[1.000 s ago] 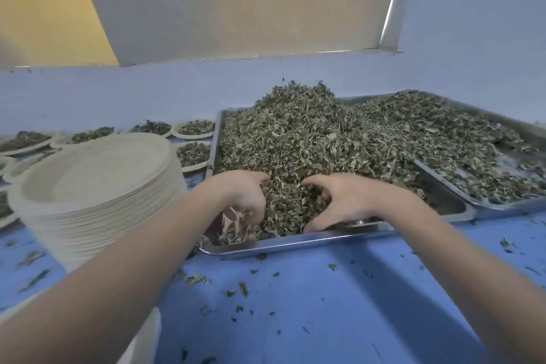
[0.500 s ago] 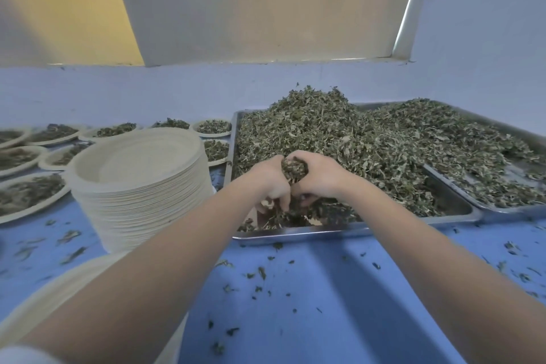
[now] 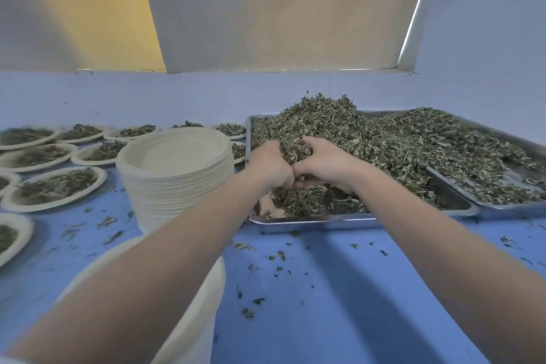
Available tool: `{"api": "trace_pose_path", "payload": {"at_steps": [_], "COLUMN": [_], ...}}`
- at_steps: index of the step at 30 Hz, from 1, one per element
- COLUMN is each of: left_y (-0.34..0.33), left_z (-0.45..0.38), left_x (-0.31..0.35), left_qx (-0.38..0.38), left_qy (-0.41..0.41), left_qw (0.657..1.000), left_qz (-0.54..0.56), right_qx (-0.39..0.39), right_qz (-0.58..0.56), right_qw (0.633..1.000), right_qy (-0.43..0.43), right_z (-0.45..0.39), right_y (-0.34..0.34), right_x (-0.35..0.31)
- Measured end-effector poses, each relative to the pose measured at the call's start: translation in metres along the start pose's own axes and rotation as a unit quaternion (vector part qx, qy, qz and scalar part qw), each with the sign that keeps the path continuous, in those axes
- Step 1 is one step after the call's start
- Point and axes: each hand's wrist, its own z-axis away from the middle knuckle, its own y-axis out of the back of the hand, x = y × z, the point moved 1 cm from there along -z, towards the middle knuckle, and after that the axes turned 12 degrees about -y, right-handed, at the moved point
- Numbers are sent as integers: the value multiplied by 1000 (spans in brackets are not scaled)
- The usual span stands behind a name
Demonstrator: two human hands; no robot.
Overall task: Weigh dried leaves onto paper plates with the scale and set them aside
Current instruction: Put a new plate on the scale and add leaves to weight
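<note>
A big heap of dried green leaves (image 3: pixel 331 130) fills a steel tray (image 3: pixel 319 220) on the blue table. My left hand (image 3: pixel 270 165) and my right hand (image 3: pixel 323 164) are cupped together above the tray's near left part. Between them they hold a clump of dried leaves (image 3: pixel 295 149). A paper plate (image 3: pixel 204 304) lies near me under my left forearm, mostly hidden; the scale is not visible. A tall stack of empty paper plates (image 3: pixel 174 177) stands left of the tray.
A second steel tray (image 3: pixel 508 207) of leaves overlaps the first on the right. Several filled paper plates (image 3: pixel 56 186) cover the table's left side. Loose leaf bits (image 3: pixel 277 257) lie scattered on the blue tabletop in front of the trays. A wall stands behind.
My hands, apart in the pile a second ago, have come together and lifted a clump of leaves a little above the tray. The view has swung left, showing more filled plates.
</note>
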Motion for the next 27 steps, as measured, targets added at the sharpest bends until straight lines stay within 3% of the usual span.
{"api": "trace_pose_path", "payload": {"at_steps": [7,11,15,19,22,27], "left_y": [62,90,110,126,137,140], "left_z": [84,143,182,199,204,205], "left_x": [-6,-32,-61,-80,-83,-89], "left_qx": [8,36,-26,-96,-98,-58], "left_qy": [-38,-9,28,83,88,28], "left_qw": [998,999,999,992,991,996], "left_qz": [-40,8,7,6,36,54], "right_qx": [-63,-103,-169,-126,-75,2], "right_qz": [15,58,105,373,392,345], "right_qw": [997,990,977,908,903,917], "right_qy": [51,74,79,140,158,198], "right_z": [62,84,95,95,95,92], "right_y": [-57,-109,-150,-156,-154,-148], "right_x": [-40,-51,-48,-48,-50,-44]}}
